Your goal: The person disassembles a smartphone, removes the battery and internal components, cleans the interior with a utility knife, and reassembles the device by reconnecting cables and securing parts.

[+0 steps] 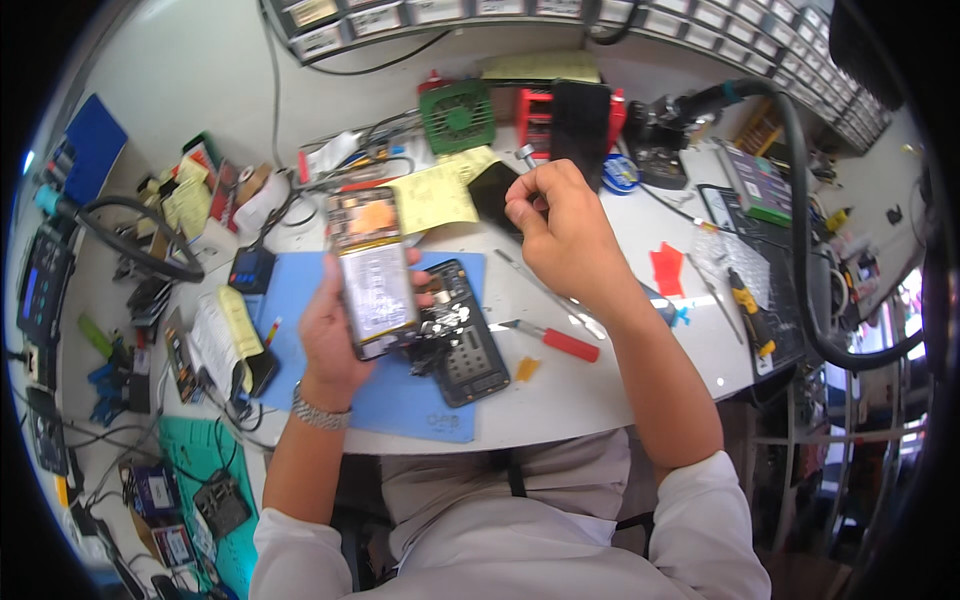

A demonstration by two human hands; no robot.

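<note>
My left hand (335,325) is closed round an opened phone (375,275), raised above the blue mat (300,290); its silver battery and an orange patch near the top face up. A black phone frame (475,365) with loose parts lies beside that hand, partly on the mat. Over the table to the right, my right hand (560,215) is closed in a pinch. A small grey metal end (526,153) shows above its fingers, but what they grip is hidden. A dark phone screen (492,195) lies behind this hand. Below it are tweezers (545,285) and a red-handled knife (560,343).
A green fan (456,115) and a red rack (537,125) stand at the back, with yellow paper (435,195) before them. A thick black hose (800,230) arches down on the right. Near a yellow-black tool (750,310) lies bubble wrap (735,265).
</note>
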